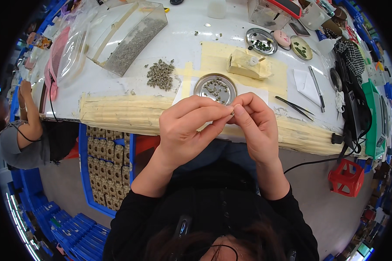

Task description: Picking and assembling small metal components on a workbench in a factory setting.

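My left hand (191, 124) and my right hand (258, 126) meet above the table's front edge, fingertips pinched together. Between them is a tiny piece (232, 113), mostly hidden and too small to name. Just beyond the fingers sits a round metal dish (197, 87) with small metallic parts scattered in it. To its left a heap of small grey metallic parts (160, 75) lies on the table. Black tweezers (294, 108) rest right of my right hand, apart from it. A taped block (248, 65) with a small white piece on top stands behind the dish.
A clear bin (135, 41) of grey bits stands at the back left. A metal dish (261, 41) and a shallow dish (301, 48) hold dark green pieces. A blue crate (85, 174) of brown parts is below left, a red stool (346, 177) right. Another person (24, 139) sits far left.
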Demonstrator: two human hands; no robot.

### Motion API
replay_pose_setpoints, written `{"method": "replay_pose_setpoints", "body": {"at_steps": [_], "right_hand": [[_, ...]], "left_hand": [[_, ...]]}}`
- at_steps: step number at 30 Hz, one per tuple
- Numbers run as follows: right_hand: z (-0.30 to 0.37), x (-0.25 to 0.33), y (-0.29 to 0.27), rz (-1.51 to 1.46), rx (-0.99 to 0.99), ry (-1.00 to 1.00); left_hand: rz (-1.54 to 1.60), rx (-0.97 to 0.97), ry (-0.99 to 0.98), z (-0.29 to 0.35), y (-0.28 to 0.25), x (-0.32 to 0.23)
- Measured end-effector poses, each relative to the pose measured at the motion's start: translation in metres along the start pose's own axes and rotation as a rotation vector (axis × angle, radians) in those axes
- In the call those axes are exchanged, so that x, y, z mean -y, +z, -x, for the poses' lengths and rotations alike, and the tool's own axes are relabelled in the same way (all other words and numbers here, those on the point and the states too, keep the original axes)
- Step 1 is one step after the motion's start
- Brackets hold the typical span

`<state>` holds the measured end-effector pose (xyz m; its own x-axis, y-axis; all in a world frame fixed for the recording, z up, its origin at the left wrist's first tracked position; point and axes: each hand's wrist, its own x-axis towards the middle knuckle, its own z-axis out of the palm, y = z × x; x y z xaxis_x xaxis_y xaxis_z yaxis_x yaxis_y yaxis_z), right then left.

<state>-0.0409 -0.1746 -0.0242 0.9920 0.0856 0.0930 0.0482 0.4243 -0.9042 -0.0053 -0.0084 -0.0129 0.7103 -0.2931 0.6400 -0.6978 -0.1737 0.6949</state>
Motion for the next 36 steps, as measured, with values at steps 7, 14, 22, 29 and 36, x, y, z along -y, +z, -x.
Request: {"method": "replay_pose_setpoints", "body": {"at_steps": [7, 14, 22, 29, 36], "right_hand": [[0.0011, -0.0005, 0.0031, -0.015, -0.023, -0.043], [0.0018, -0.0017, 0.005, 0.003, -0.029, -0.102], [0.001, 0.0021, 0.0031, 0.072, -0.036, -0.024], [-0.001, 0.0, 0.0012, 0.003, -0.029, -0.003], [-0.0002, -0.0016, 0.0004, -0.049, -0.011, -0.007]], "left_hand": [[-0.042, -0.015, -0.009, -0.001, 0.0011, -0.0015], [-0.076, -0.023, -0.015, -0.0028, 0.0022, -0.004], [-0.073, -0.035, 0.007, -0.001, 0.004, 0.0003], [-0.008, -0.031, -0.016, -0.0002, 0.0027, 0.0014], [-0.016, -0.043, -0.021, -0.0005, 0.0032, 0.0016]]}}
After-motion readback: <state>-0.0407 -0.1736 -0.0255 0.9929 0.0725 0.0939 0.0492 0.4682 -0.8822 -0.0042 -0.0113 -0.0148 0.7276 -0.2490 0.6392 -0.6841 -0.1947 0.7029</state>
